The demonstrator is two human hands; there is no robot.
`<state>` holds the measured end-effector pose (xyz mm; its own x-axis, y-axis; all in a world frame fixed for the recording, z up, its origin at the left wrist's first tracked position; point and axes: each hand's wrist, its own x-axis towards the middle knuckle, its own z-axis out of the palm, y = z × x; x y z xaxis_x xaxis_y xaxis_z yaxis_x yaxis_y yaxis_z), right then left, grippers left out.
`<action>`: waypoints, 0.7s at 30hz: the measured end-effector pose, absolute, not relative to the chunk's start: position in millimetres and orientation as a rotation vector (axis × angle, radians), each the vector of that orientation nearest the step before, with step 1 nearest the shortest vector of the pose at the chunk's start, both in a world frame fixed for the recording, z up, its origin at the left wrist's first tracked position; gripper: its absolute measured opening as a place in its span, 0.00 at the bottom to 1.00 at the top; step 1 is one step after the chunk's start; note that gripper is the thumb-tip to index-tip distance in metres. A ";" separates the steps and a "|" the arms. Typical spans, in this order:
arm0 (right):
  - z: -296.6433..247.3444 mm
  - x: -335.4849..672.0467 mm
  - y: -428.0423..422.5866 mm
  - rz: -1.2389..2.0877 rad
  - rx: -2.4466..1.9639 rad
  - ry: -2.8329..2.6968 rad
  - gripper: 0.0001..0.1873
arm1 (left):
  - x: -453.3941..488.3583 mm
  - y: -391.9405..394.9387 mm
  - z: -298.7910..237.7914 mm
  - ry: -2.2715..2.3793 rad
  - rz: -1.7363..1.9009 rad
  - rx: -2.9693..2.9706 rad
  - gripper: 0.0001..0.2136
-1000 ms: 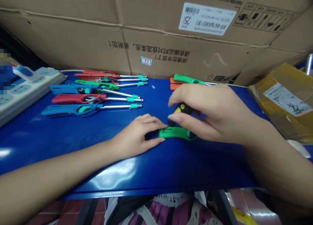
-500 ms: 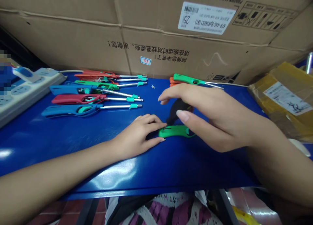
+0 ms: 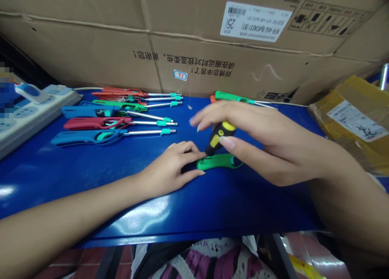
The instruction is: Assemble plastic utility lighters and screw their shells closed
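A green lighter body (image 3: 217, 161) lies flat on the blue table (image 3: 91, 177) in front of me. My left hand (image 3: 170, 169) pinches its left end between thumb and forefinger and presses it down. My right hand (image 3: 258, 141) holds a black and yellow screwdriver (image 3: 218, 138) between thumb and palm, its tip down on the green lighter's left end. The right hand's fingers are stretched out over the tool's handle.
Several long-nosed lighters (image 3: 115, 117) in blue, red and green lie in a row at the back left. Two more, green and orange (image 3: 234, 98), lie behind my right hand. A white power strip (image 3: 33, 109) is at the left, cardboard boxes (image 3: 194, 40) behind, a taped parcel (image 3: 352, 121) at the right.
My right hand has turned the screwdriver, so its yellow handle now shows, and the fingers have spread out further to the left. The left hand and green lighter have stayed put.
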<state>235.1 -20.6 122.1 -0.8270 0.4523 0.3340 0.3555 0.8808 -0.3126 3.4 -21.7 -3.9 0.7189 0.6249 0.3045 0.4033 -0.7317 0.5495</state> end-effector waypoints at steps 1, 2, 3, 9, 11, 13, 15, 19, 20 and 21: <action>122.1 235.6 -20.1 0.344 -0.561 -2.656 0.15 | 3.3 -22.0 -3.8 0.790 0.657 2.471 0.15; 121.3 235.7 -19.7 0.325 -0.532 -2.665 0.15 | 3.4 -22.2 -3.8 0.792 0.659 2.467 0.15; 120.0 235.5 -19.4 0.272 -0.515 -2.677 0.14 | 3.6 -22.4 -3.9 0.793 0.668 2.463 0.14; 114.2 232.5 -22.0 -0.154 -0.665 -2.686 0.18 | 4.7 -22.0 -4.2 0.789 0.693 2.437 0.13; 115.2 233.3 -23.2 -0.066 -0.664 -2.687 0.17 | 4.6 -21.5 -3.6 0.780 0.687 2.450 0.13; 115.6 234.6 -23.4 0.070 -0.643 -2.696 0.19 | 4.7 -21.2 -2.8 0.783 0.685 2.462 0.13; 114.3 235.0 -22.5 0.131 -0.654 -2.691 0.17 | 4.9 -21.1 -2.2 0.787 0.678 2.472 0.13; 109.0 233.3 -19.8 -0.060 -0.803 -2.616 0.17 | 5.2 -22.0 -2.0 0.789 0.665 2.465 0.14; 108.5 232.9 -19.6 -0.102 -0.830 -2.600 0.19 | 5.2 -22.2 -2.2 0.789 0.668 2.460 0.14; 108.5 232.8 -19.6 -0.112 -0.834 -2.596 0.19 | 5.2 -22.4 -2.4 0.790 0.672 2.456 0.14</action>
<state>232.8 -19.6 108.5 -0.7373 0.5407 0.4051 0.5736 0.8178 -0.0475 5.2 -22.4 -2.4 0.7140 0.6311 0.3032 0.4000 -0.7231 0.5632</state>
